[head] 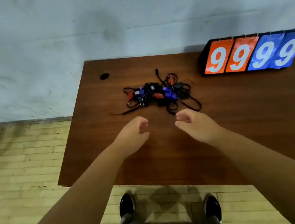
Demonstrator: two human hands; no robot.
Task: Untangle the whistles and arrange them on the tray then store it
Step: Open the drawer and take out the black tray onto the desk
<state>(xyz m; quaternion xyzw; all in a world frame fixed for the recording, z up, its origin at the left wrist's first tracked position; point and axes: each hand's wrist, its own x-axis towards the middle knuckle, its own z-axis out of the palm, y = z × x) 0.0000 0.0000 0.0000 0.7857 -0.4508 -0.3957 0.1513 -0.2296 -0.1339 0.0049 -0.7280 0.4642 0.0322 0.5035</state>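
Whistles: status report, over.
Empty, short of pile: left hand, right hand. Tangled whistles on table. Nothing between; scoreboard far right.

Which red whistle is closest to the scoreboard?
The red whistle at the back of the pile; the other red ones lie farther forward.

Your whistles [159, 91] are blue, red-orange and black, with black cords [157, 74]. Table [236, 119]: dark reddish-brown wood grain. Scoreboard [254, 54]: two orange cards, two blue, white 9s. Floor [20, 174]: pale yellow brick pattern, possibly tile. Your shoes [126, 204] are black.
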